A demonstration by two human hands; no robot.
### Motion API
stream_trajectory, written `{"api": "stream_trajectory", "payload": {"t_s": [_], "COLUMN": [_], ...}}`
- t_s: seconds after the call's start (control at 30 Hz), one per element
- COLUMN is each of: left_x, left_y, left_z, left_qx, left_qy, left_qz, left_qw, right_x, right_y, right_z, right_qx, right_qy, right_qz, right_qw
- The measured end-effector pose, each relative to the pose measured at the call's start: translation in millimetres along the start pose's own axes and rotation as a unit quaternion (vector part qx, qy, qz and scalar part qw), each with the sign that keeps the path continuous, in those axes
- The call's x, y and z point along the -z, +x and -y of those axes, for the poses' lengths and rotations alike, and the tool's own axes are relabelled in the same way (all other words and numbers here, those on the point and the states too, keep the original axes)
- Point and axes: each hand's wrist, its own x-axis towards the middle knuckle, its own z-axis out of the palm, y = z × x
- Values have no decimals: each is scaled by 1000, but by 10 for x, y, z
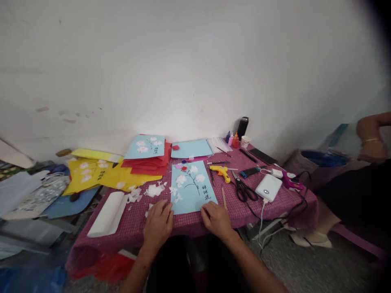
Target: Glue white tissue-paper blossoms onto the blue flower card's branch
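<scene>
At the table [134, 217], the left hand [157, 221] and right hand [216, 219], fingers curled, any pinch unclear, are seemingly steadying the blue sheet [192, 195], next needing care around its white petals [181, 180].

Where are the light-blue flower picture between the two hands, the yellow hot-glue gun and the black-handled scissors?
Light-blue flower picture [190, 193]: head view, bare blue paper near its middle.
Yellow hot-glue gun [221, 169]: head view, middle of its body.
Black-handled scissors [243, 186]: head view, handles near where they join.
</scene>
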Motion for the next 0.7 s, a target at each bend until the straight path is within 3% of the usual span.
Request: {"api": "stream_trajectory", "payload": {"t_s": [0.37,0.7], "left_x": [63,64], "left_y": [56,75], "left_z": [-113,-118], "left_qx": [-13,-5], "left_qy": [83,65], "left_qz": [49,67], "left_qw": [995,996], "right_x": [-25,-51], "right_y": [27,26], "right_z": [5,-18], "right_qx": [-20,-18], "right_qy": [-13,-33], "right_qz": [-6,-6], "right_qw": [1000,999]}}
